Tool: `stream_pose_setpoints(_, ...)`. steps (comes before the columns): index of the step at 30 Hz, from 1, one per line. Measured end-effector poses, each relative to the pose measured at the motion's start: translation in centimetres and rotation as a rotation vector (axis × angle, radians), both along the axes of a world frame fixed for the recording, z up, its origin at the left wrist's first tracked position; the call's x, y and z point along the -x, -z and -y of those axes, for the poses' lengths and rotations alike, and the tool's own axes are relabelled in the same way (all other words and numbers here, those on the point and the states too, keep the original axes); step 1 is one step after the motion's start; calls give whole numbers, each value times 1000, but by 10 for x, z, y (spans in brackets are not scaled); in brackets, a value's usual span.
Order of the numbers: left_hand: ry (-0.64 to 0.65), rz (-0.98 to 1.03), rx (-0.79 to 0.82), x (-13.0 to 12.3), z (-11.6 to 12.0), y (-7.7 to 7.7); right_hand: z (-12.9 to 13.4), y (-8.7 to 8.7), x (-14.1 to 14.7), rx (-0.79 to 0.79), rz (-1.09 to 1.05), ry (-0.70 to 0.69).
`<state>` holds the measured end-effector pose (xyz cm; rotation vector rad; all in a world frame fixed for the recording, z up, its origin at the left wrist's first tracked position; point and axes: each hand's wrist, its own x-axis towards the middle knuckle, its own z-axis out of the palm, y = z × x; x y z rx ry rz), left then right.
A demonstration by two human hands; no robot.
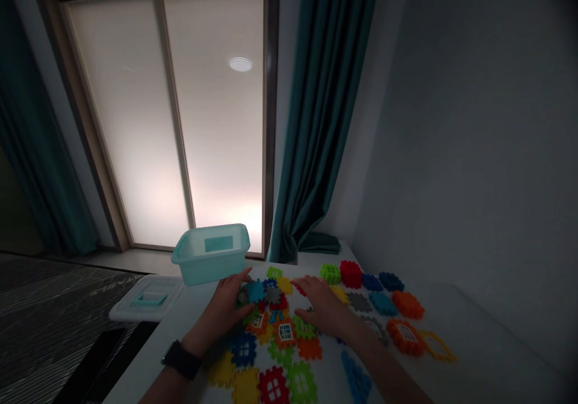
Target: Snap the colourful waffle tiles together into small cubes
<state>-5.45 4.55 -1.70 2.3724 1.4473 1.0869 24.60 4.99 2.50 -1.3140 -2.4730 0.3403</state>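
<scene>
My left hand (228, 301), with a dark watch (181, 359) on its wrist, lies at the left edge of a heap of toothed plastic building pieces. Its thumb and fingers are spread around a light-blue piece (255, 291) and a grey piece (273, 295); whether they touch these I cannot tell. Across the heap, my right hand (323, 304) has its fingers apart, the fingertips by a small red piece (298, 288). Between the hands lie an orange window piece (285, 332) and a yellow piece (284, 285). Closer to me are a dark-blue window piece (244, 349) and a red window piece (273, 386).
Stacks sorted by colour stand along the right, among them green (330, 273), red (351, 274) and orange (405, 336). A teal bin (212, 254) is at the back left, its lid (147, 297) beside the white table. Behind hang teal curtains (327, 109).
</scene>
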Motion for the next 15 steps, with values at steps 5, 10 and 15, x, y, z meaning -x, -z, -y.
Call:
stream_pose_setpoints(5, 112, -50, -137, -30, 14, -2, 6, 2, 10, -33, -50, -70)
stream_pose_setpoints(10, 145, -25, -150, -39, 21, -3, 11, 3, 18, -65, -90, -134)
stream_pose_setpoints(15, 177, 21, -136, -42, 23, -1, 14, -1, 20, -76, -86, -149)
